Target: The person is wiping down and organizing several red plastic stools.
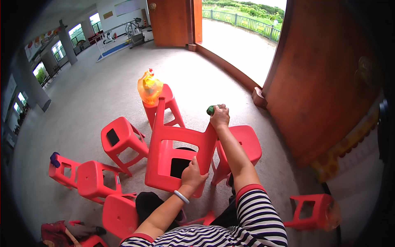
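A red plastic stool (182, 132) lies tilted on its side before me, its legs pointing up and away and its seat towards me. My left hand (193, 176) grips the stool's side near the seat. Beyond it, at the end of a stool leg, my right hand (220, 115) holds a green cloth or sponge-like wad (211, 110); which of these it is, I cannot tell. The palm and most of the wad are hidden by the fingers.
Other red stools stand around, one with an orange plastic bag (149, 88), one with a black flat object (113, 137), one with a purple item (55, 160). A seated person (58, 234) is at lower left. Wooden doors (321, 83) stand open at the right; exercise machines (135, 34) are far back.
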### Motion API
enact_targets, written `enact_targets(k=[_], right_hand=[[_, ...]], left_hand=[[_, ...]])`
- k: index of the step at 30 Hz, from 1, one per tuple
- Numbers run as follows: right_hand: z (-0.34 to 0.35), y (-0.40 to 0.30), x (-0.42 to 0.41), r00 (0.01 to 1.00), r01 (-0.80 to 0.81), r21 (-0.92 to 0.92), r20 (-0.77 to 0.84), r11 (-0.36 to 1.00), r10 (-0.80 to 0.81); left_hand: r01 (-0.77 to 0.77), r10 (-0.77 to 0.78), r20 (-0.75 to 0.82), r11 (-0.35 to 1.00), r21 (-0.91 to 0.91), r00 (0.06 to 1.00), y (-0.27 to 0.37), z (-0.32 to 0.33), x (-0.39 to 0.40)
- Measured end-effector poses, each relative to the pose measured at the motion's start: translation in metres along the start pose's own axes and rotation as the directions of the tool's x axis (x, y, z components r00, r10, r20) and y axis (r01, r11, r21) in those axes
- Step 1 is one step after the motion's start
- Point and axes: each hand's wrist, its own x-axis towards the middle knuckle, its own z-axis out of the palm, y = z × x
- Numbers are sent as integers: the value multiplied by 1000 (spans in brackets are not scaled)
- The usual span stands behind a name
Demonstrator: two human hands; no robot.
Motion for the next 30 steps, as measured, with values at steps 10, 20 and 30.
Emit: enact_targets(k=[10, 20, 30], right_hand=[[-10, 5, -80, 974, 227, 174, -36, 958, -225], [7, 12, 19, 999, -45, 41, 10, 998, 44], [7, 13, -16, 998, 32, 129, -62, 991, -24]], left_hand=[[21, -20, 8, 999, -28, 1000, 2, 0, 0], [37, -37, 9, 999, 3, 999, 3, -7, 0], [15, -15, -17, 1000, -8, 1000, 2, -2, 3]])
